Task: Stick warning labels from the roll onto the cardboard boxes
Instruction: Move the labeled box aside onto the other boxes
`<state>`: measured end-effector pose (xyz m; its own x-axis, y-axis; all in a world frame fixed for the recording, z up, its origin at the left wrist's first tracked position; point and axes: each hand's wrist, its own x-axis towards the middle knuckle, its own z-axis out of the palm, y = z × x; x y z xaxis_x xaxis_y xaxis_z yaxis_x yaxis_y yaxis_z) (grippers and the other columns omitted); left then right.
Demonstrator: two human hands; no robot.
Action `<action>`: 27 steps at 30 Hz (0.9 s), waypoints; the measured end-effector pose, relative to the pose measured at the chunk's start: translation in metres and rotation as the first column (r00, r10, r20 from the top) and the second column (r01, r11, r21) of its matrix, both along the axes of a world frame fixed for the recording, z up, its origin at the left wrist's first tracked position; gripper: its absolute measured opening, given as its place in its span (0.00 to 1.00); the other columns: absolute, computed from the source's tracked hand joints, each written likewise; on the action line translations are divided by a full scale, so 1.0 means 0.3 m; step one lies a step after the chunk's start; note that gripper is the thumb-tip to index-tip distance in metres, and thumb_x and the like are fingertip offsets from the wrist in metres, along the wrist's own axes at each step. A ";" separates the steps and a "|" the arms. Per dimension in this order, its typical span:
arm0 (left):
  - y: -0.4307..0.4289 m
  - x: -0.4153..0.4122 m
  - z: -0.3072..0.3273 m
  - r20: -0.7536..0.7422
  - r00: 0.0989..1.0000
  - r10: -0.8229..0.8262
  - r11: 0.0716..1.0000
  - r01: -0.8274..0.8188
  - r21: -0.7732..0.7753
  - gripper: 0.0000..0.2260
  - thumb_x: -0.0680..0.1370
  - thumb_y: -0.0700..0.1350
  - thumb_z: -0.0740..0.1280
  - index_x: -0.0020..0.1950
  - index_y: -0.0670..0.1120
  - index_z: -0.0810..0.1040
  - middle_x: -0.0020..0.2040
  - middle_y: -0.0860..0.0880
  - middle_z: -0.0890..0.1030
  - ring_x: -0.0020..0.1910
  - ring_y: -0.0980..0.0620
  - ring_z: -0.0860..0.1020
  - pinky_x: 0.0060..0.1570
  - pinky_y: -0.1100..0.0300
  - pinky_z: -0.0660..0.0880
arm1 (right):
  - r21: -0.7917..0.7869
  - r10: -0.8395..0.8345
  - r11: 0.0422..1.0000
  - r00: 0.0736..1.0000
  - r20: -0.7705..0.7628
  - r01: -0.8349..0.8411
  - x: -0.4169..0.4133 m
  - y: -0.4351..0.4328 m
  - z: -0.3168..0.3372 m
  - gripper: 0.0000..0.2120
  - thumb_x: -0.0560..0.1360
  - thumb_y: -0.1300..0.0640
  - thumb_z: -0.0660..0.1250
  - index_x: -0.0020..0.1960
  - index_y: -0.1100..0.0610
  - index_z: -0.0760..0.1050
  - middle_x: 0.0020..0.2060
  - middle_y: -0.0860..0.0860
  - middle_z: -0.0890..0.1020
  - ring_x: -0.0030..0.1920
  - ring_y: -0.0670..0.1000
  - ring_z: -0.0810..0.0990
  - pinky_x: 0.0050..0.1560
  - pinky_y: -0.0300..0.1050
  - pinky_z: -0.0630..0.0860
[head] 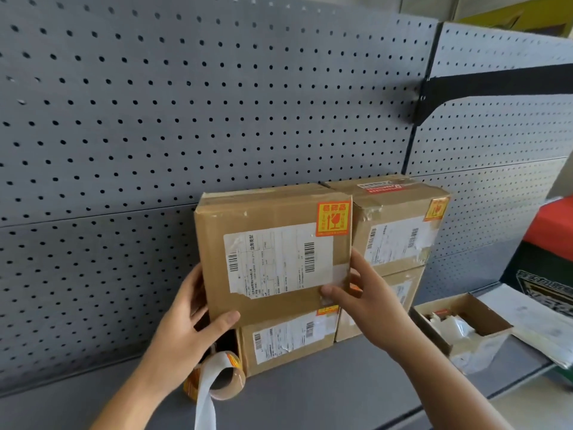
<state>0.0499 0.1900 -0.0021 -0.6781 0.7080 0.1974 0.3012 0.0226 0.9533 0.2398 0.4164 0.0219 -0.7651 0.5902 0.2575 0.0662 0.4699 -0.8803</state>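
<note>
Both hands seat the labelled box on the stack: left hand and right hand each clamp a lower corner. Label roll lies on the shelf just below the left grip. Square the edges with the box beneath before letting go.

Four cardboard boxes are stacked two by two on the shelf against the pegboard; the label roll lies before them at left, an open carton at right
</note>
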 end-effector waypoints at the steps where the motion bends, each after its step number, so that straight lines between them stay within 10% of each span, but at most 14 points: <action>1: 0.008 -0.007 -0.011 -0.007 1.000 0.007 1.000 -0.007 -0.002 0.42 0.70 0.48 0.77 0.78 0.62 0.60 0.71 0.63 0.75 0.69 0.63 0.75 0.68 0.58 0.70 | 0.010 -0.030 0.999 1.000 0.007 0.030 -0.013 0.009 -0.015 0.29 0.77 0.55 0.73 0.72 0.36 0.66 0.59 0.35 0.81 0.60 0.39 0.80 0.61 0.46 0.81; 11: 0.096 -0.008 -0.109 -0.119 0.988 0.101 0.993 -0.107 -0.042 0.43 0.73 0.46 0.76 0.80 0.62 0.55 0.66 0.69 0.73 0.61 0.76 0.74 0.52 0.81 0.71 | 0.264 -0.408 0.884 0.912 0.036 0.386 -0.099 0.029 -0.138 0.30 0.73 0.46 0.75 0.70 0.47 0.65 0.60 0.42 0.77 0.56 0.45 0.80 0.51 0.49 0.83; 27: 0.148 -0.017 -0.110 -0.185 0.977 0.109 0.988 -0.127 -0.090 0.42 0.72 0.58 0.72 0.80 0.66 0.50 0.68 0.63 0.75 0.66 0.58 0.76 0.65 0.55 0.76 | 0.351 -0.512 0.816 0.856 0.069 0.460 -0.140 0.025 -0.144 0.12 0.78 0.47 0.70 0.55 0.48 0.68 0.49 0.42 0.76 0.45 0.45 0.78 0.36 0.39 0.74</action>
